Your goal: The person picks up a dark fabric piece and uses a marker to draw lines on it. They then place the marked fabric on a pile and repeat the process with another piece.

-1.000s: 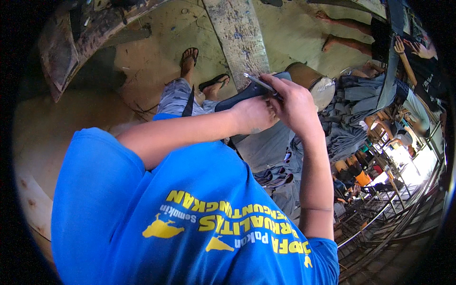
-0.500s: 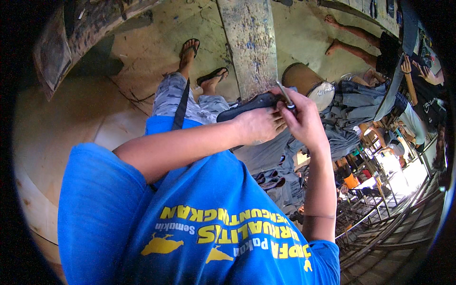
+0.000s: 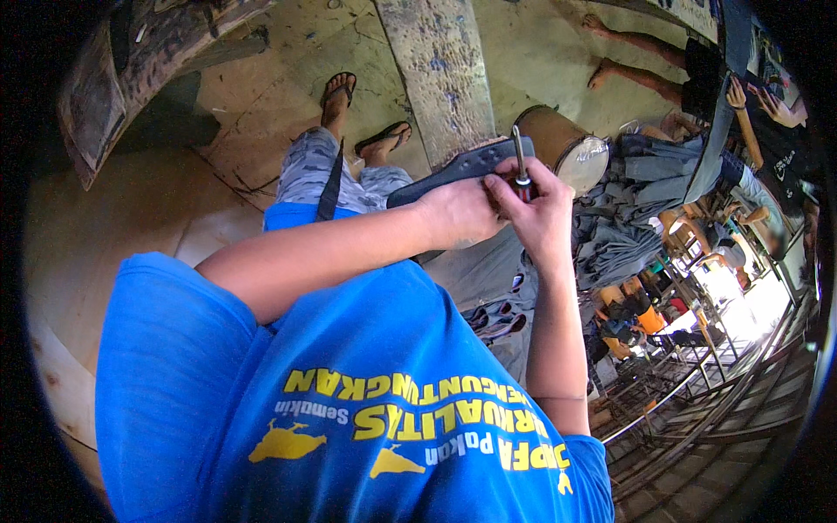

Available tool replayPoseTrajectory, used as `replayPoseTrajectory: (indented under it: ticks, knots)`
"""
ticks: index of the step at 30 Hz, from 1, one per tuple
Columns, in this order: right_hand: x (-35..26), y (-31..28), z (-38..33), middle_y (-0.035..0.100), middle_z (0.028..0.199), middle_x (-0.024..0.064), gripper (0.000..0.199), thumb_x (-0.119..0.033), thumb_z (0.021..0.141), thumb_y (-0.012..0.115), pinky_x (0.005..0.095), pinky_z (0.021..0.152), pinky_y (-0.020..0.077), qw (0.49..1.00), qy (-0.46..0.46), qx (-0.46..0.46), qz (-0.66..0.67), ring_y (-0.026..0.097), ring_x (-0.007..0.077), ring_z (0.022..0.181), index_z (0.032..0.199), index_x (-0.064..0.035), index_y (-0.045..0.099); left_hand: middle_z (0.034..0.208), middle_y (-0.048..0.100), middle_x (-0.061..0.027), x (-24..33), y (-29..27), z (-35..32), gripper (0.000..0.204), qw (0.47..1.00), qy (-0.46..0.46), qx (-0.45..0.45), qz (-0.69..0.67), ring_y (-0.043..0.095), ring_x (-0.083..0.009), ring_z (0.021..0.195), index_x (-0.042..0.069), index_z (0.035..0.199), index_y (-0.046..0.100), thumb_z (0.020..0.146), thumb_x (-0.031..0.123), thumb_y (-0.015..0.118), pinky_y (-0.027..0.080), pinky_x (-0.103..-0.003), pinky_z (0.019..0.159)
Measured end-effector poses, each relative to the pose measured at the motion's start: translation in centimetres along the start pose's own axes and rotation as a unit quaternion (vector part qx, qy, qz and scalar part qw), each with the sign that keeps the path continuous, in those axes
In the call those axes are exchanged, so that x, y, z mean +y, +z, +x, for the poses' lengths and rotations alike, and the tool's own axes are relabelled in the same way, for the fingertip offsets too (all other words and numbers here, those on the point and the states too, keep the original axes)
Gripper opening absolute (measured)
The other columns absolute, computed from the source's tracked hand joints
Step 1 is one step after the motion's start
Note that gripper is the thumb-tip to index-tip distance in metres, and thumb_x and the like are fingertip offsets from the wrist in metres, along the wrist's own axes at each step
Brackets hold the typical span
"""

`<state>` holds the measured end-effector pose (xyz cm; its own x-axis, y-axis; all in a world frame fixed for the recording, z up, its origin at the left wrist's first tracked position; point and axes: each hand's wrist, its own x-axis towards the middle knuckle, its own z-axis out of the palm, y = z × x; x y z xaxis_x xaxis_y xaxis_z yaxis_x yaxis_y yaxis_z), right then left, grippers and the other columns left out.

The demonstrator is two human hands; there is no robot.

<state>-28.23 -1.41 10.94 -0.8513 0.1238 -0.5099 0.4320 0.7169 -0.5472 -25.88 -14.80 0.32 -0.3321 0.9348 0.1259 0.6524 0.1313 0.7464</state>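
Observation:
My left hand (image 3: 464, 214) is closed on a black, foot-shaped sandal sole (image 3: 423, 188) and holds it from the near side. Small holes or dents mark the sole's right end. My right hand (image 3: 542, 207) is closed around the handle of a screwdriver-like tool (image 3: 520, 155), whose thin metal shaft points away from me. Fingers of the right hand lie against the sole's near right edge, close to my left fingertips. Most of the tool's handle is hidden in the right hand.
Beyond the sole runs a worn, stained wooden plank (image 3: 440, 70). A brown drum-shaped container (image 3: 554, 139) lies to its right, near piled grey cloth (image 3: 623, 227). Sandalled feet (image 3: 338, 91) stand on the floor at left of the plank. Other people are at far right.
The tool's shaft has swung from leaning left to nearly straight away from me. My right hand has shifted left and uncovered the sole's right end. My left hand keeps its hold.

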Motion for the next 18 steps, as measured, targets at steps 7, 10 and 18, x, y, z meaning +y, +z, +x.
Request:
replayPoseTrajectory:
  ticks: [7,10,18]
  knots:
    - [-0.18,-0.19,0.30,0.073,0.086,0.0163,0.024,-0.015,0.082,0.080,0.0336,0.076,0.0547,1.000,-0.009,-0.004,0.017,0.072,0.0212,0.079,0.101,-0.0019,0.073,0.104,0.073,-0.0117,-0.11,0.68,0.16,0.026,0.996,0.012,0.082,0.025,0.072,-0.0255,0.093,0.009,0.105,0.073,0.088,0.020,0.057,0.058,-0.041,0.082]
    - [-0.32,-0.26,0.38,0.073,0.085,0.0174,0.024,-0.016,0.084,0.079,0.0340,0.075,0.0550,1.000,-0.006,-0.018,0.014,0.072,0.0217,0.078,0.102,-0.0015,0.075,0.103,0.073,-0.0126,-0.25,0.92,0.09,0.025,0.993,0.022,0.112,0.044,0.072,-0.0260,0.093,0.009,0.104,0.073,0.089,0.020,0.056,0.058,-0.041,0.081]
    - [-0.91,-0.12,0.60,0.072,0.079,0.0186,0.024,-0.021,0.084,0.079,0.0368,0.073,0.0553,0.998,0.049,-0.039,-0.008,0.072,0.0266,0.073,0.100,-0.0027,0.076,0.114,0.071,-0.0155,-0.05,0.30,0.01,0.032,1.000,0.000,-0.002,0.002,0.068,-0.0269,0.108,0.006,0.115,0.070,0.092,0.019,0.052,0.053,-0.039,0.096]
